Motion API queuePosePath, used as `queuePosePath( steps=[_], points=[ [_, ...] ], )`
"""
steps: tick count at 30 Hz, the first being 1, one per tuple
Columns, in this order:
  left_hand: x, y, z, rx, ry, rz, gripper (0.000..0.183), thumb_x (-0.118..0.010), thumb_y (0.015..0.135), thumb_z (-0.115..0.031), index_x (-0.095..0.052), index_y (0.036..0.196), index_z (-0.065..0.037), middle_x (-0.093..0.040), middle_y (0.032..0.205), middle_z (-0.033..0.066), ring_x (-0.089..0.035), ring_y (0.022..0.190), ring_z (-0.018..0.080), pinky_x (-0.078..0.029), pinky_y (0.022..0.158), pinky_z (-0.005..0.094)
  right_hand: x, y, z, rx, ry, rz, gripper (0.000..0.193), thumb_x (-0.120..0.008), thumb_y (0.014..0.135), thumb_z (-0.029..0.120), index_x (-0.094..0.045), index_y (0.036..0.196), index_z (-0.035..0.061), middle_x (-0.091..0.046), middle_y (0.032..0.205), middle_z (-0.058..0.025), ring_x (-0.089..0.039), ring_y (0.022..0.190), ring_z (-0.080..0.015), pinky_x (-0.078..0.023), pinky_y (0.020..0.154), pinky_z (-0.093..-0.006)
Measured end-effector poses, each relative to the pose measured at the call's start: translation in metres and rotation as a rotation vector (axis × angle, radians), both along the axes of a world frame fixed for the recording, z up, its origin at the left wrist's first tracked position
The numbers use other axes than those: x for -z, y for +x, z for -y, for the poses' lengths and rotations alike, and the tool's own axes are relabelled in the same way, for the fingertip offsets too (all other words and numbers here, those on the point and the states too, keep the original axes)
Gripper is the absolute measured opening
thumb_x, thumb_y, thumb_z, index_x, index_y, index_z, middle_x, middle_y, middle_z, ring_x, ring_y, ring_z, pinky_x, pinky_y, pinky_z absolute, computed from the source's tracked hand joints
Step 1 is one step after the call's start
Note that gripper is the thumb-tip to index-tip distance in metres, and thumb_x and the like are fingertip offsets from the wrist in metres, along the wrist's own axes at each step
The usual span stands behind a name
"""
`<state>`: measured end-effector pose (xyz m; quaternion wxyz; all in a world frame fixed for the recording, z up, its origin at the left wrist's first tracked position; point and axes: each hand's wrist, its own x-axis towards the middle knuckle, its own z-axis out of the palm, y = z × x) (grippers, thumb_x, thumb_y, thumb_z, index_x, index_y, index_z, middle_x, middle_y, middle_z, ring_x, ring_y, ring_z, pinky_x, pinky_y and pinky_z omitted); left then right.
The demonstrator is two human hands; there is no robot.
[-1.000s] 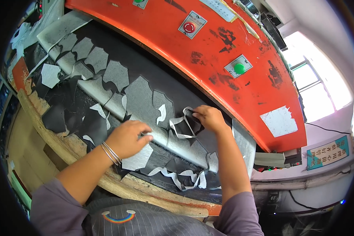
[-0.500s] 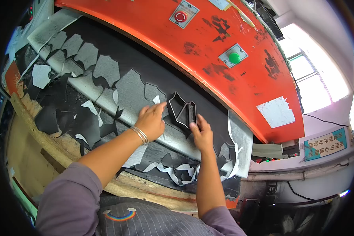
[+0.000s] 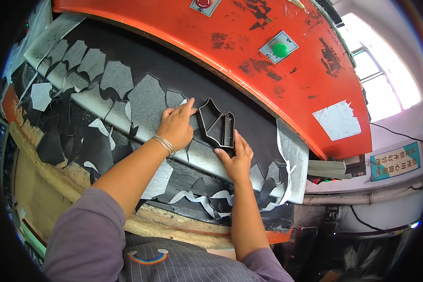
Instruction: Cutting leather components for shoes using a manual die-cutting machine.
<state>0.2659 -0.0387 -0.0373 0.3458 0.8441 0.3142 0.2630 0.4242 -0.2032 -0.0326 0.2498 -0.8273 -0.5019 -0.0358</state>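
A dark metal cutting die, an angular frame with inner bars, stands on a black sheet. My right hand holds its near right corner, thumb along the near edge and fingers at the right side. To the left of the die, my left hand lies with fingers stretched forward over the sheet and a small grey cut area. Its fingertips are close to the die's left edge; whether they touch cannot be told. Silvery bangles circle the left wrist.
An orange machine beam crosses behind the sheet, bearing a green button and a red one. Grey cut shapes line the sheet's left part. Black scraps and curled pale strips lie nearer, above a worn wooden edge.
The view has shifted slightly. The die sits a little farther right from the small grey cut area. My right thumb has come under its near edge, and my left fingers reach farther forward.
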Motion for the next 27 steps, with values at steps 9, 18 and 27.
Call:
queuePosePath(
  steps=[9, 18, 27],
  points=[
    [0.007, -0.003, -0.002, 0.057, 0.099, 0.04, 0.061, -0.047, 0.074, -0.002, -0.035, 0.133, 0.005, -0.058, 0.127, 0.0134, -0.045, 0.126, 0.0252, -0.027, 0.106, 0.0397, 0.003, -0.001, 0.0, -0.074, 0.053, 0.165, 0.076, -0.079, 0.065, 0.037, -0.053, 0.124, -0.0034, -0.059, 0.117, -0.0209, -0.055, 0.107, -0.0325, -0.038, 0.096, -0.0414],
    [0.002, -0.007, -0.004, 0.029, 0.172, 0.013, 0.058, -0.051, 0.075, -0.004, -0.037, 0.131, 0.005, -0.056, 0.128, 0.0136, -0.044, 0.127, 0.0273, -0.027, 0.107, 0.041, 0.004, -0.008, -0.011, -0.049, 0.099, 0.288, 0.072, -0.076, 0.065, 0.033, -0.053, 0.121, -0.0066, -0.063, 0.108, -0.0189, -0.06, 0.1, -0.0298, -0.039, 0.095, -0.0438],
    [-0.007, -0.046, -0.029, 0.018, -0.063, 0.189, 0.054, -0.056, 0.077, -0.009, -0.045, 0.129, 0.0, -0.056, 0.125, 0.0189, -0.045, 0.125, 0.0323, -0.033, 0.107, 0.0412, -0.006, -0.033, -0.001, 0.033, -0.007, 0.204, 0.085, -0.078, 0.07, 0.034, -0.039, 0.137, -0.0007, -0.057, 0.118, -0.0223, -0.055, 0.107, -0.0362, -0.041, 0.095, -0.042]
  ],
)
